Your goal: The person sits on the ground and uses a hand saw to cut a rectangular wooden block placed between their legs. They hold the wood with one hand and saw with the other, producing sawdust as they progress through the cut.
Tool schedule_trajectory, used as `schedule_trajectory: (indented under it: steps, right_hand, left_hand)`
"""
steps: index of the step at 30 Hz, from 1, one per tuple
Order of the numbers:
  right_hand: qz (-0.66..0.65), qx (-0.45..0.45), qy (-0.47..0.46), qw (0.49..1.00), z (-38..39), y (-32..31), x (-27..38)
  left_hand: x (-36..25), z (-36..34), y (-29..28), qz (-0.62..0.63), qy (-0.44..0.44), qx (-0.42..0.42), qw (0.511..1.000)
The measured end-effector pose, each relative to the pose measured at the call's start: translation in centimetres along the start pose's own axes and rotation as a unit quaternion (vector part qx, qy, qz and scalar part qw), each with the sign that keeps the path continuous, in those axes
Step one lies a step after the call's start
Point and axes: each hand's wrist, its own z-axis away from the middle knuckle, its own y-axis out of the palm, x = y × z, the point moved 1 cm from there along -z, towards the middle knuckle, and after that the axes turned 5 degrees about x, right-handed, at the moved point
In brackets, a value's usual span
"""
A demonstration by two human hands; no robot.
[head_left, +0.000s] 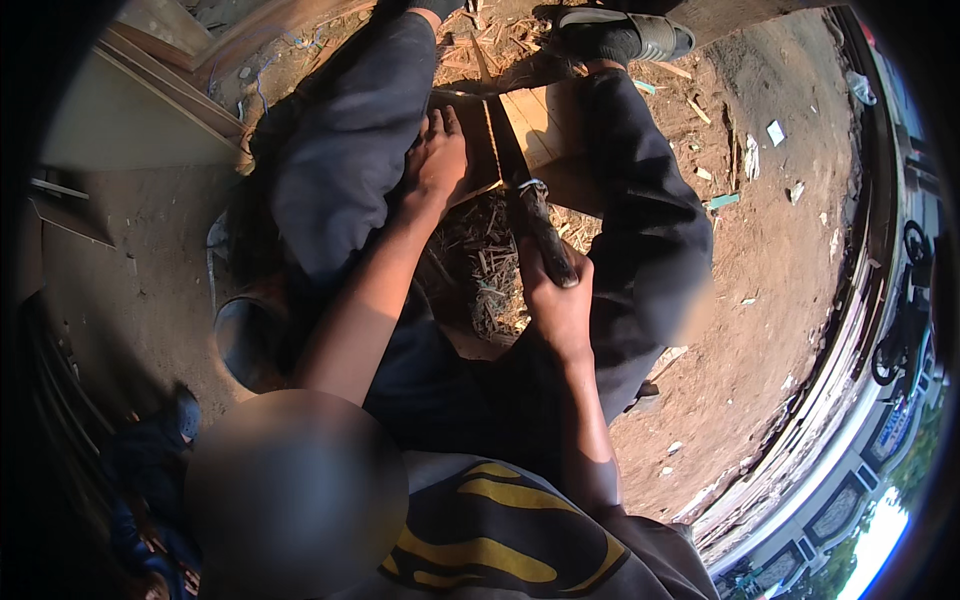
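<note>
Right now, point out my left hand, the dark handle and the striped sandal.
left hand (441, 160): head view, back of the hand.
dark handle (545, 235): head view, middle of its length.
striped sandal (660, 38): head view, striped strap.

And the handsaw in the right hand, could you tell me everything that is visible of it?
The handsaw has a dark, worn-looking handle gripped by the right hand, with a bright metal piece at its front end. The dark, apparently metal blade points forward, tapering to a tip past the sunlit wooden board; whether they touch is unclear.
</note>
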Motion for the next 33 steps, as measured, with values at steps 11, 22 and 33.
schedule_trajectory:
  steps: [11, 22, 33]
  right_hand:
    - [-0.022, 0.008, 0.025, 0.999, 6.3, -1.7, 0.3]
    - [-0.016, 0.002, 0.023, 1.0, 6.6, -1.7, -0.1]
    - [-0.051, -0.016, 0.026, 0.998, 2.5, -0.5, -0.9]
  left_hand:
    - [-0.7, 1.3, -1.2, -0.044, -0.01, -0.06, 0.997]
    - [-1.2, 0.8, -1.5, -0.006, -0.013, -0.035, 0.999]
    - [-1.0, 0.1, 0.2, -0.012, 0.007, -0.007, 1.0]
